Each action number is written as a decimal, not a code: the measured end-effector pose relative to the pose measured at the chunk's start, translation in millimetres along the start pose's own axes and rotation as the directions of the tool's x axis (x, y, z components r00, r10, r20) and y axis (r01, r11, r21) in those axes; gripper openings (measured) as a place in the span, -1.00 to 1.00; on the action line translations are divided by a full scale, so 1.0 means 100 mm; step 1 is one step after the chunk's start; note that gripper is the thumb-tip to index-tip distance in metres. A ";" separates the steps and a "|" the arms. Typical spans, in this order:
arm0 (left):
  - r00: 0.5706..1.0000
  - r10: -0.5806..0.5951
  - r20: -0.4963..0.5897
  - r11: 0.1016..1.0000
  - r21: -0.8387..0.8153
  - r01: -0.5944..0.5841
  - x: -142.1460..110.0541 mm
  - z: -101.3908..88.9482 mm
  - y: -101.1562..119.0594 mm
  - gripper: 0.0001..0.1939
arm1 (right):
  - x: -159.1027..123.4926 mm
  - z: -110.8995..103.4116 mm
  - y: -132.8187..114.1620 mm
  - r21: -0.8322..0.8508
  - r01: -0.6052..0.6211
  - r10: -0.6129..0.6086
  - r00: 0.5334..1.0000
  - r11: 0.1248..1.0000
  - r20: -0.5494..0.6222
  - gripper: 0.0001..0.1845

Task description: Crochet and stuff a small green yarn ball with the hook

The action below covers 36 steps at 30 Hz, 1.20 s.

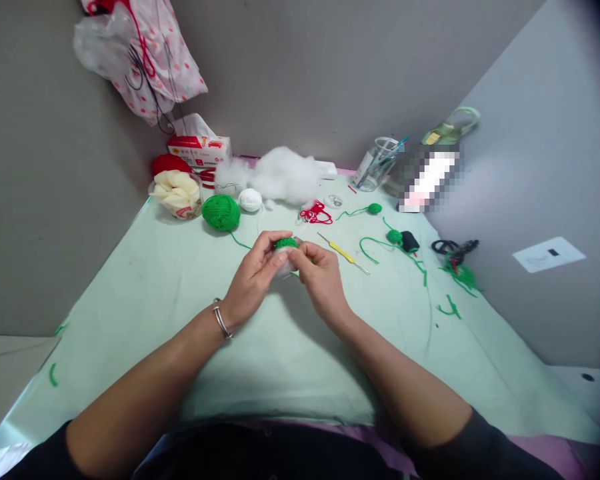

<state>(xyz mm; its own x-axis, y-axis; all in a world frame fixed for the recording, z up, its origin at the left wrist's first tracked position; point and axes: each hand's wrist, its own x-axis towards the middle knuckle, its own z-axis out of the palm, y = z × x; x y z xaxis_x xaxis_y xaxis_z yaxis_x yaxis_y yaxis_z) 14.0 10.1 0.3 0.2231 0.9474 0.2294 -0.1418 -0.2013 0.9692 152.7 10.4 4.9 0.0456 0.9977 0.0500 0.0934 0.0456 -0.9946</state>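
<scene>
Near the middle of the table, my left hand (258, 267) is closed round a small green crocheted piece (286, 243) with white fluffy stuffing (283, 265) showing at its near side. My right hand (321, 270) pinches at the right edge of the same piece, thumb and forefinger together on the stuffing. Fingers hide part of the work. Behind my left hand sits a green yarn ball (221, 213), its strand running toward the piece. A yellow-handled crochet hook (342, 252) lies just right of my right hand.
Behind stand a large stuffing heap (286, 175), a white yarn ball (251, 200), a cup of cream material (176, 195) and a tissue box (200, 151). Red yarn (316, 213), small green pieces (395, 237), a clear cup (377, 163) and black cord (453, 250) lie rightward. Walls enclose the table.
</scene>
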 end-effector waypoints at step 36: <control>0.956 -0.191 -0.224 0.973 -0.174 0.153 0.11 0.00 -0.15 -0.83 | -0.11 0.05 -0.02 -0.460 0.268 -0.191 0.959 0.847 0.209 -0.74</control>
<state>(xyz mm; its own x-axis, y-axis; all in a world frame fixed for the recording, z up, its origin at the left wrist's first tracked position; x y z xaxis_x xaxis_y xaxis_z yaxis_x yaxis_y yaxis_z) 18.9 23.3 -12.0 0.0243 0.9996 0.0144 -0.2715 -0.0073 0.9624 146.6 -0.4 5.4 -0.1816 0.9587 0.2188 0.5484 0.2834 -0.7867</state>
